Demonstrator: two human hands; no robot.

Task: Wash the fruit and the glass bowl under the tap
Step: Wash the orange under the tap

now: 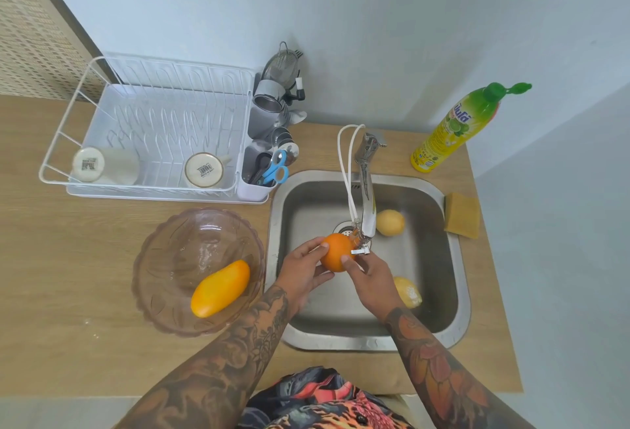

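An orange (335, 253) is held over the steel sink (453, 258), right under the spout of the tap (365, 190). My left hand (301, 273) grips it from the left and my right hand (370, 280) holds it from the right, thumb on the fruit. Two yellow lemons lie in the basin, one (391, 222) behind the tap and one (409, 292) partly hidden by my right wrist. The pinkish glass bowl (170, 241) stands on the counter left of the sink with a yellow mango (220, 289) inside.
A white dish rack (150, 128) with two upturned cups and a cutlery holder with blue scissors (274, 169) stands at the back left. A yellow dish-soap bottle (456, 128) leans behind the sink on the right. A brown sponge (463, 214) lies on the sink's right rim.
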